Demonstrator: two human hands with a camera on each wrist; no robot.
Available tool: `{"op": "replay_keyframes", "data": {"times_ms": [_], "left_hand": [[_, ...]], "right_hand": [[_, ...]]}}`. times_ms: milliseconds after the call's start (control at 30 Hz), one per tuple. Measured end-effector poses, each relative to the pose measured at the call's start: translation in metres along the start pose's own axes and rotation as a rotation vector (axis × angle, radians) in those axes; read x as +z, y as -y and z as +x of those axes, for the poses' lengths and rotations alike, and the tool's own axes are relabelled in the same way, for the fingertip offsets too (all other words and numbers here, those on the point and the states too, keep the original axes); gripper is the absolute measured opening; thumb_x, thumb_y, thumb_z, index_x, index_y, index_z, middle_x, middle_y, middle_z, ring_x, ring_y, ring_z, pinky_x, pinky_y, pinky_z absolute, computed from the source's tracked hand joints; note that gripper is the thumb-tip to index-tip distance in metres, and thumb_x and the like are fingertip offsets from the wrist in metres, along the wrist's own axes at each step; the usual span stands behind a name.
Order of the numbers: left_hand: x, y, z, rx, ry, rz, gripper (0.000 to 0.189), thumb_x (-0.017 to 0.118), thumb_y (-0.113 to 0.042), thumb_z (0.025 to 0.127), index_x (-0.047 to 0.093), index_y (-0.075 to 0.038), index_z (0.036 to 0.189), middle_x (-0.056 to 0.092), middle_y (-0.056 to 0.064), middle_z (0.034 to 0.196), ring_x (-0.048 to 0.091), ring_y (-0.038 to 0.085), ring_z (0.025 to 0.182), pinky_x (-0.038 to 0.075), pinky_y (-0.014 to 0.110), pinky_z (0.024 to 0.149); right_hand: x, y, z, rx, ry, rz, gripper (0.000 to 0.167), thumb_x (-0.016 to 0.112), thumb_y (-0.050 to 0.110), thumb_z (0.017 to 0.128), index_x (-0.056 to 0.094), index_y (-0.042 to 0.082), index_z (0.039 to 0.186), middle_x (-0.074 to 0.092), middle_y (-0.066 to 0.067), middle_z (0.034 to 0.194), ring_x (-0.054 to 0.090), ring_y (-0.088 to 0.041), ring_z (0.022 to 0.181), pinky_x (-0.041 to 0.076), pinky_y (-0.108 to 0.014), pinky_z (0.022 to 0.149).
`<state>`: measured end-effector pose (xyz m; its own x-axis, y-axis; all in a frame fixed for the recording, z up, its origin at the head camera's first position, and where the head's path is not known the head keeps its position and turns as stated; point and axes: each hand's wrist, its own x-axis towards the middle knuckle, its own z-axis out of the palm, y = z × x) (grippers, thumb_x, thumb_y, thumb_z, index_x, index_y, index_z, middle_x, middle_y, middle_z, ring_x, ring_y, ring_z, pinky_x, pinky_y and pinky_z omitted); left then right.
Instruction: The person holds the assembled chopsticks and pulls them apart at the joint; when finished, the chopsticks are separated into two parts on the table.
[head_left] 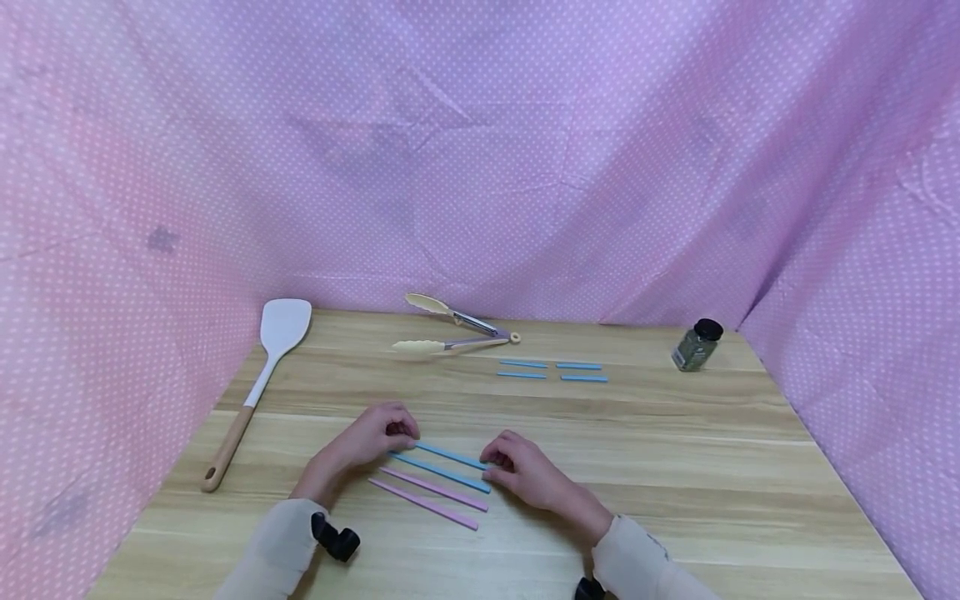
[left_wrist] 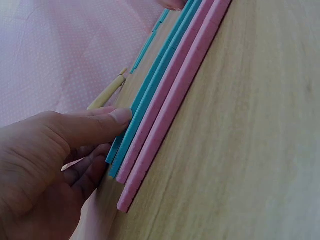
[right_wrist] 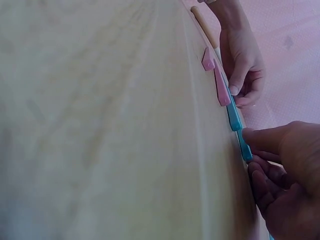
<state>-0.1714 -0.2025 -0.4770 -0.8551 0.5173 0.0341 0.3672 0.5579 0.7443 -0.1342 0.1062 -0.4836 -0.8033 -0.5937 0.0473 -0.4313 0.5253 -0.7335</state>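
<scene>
The sticks (left_wrist: 172,105) look matt plastic, the tabletop (head_left: 675,450) smooth wood, the backdrop (head_left: 480,167) creased cloth.

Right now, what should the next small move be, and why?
Probably slide the farthest long blue chopstick slightly toward the nearer long blue chopstick, using both hands together. The left hand and right hand are at its opposite ends, and the head view shows a narrow gap between the two, so a small joint nudge seems easy.
</scene>
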Motion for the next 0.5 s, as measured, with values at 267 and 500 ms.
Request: {"op": "replay_keyframes", "data": {"times_ms": [267,500], "left_hand": [[0.0027,0.0032,0.0013,0.019,0.002,0.078,0.006,0.069,-0.019,0.088,0.069,-0.012,0.088,0.059,-0.009,0.089,0.053,0.005,0.085,0.046,0.024,0.078],[0.0001,-0.0019,0.0020,-0.047,0.001,0.014,0.004,0.067,-0.020,0.090,0.066,-0.016,0.090,0.060,-0.007,0.088,0.055,0.009,0.083,0.047,0.024,0.075]], "right_hand": [[0.0004,0.0045,0.0016,0.017,0.016,-0.057,0.010,0.064,0.019,0.092,0.065,0.017,0.102,0.054,0.008,0.097,0.050,-0.005,0.086,0.046,-0.020,0.077],[-0.0023,0.0050,0.0035,0.039,-0.012,0.010,0.006,0.063,0.019,0.092,0.065,0.017,0.098,0.058,0.008,0.090,0.052,-0.004,0.079,0.048,-0.020,0.069]]}}
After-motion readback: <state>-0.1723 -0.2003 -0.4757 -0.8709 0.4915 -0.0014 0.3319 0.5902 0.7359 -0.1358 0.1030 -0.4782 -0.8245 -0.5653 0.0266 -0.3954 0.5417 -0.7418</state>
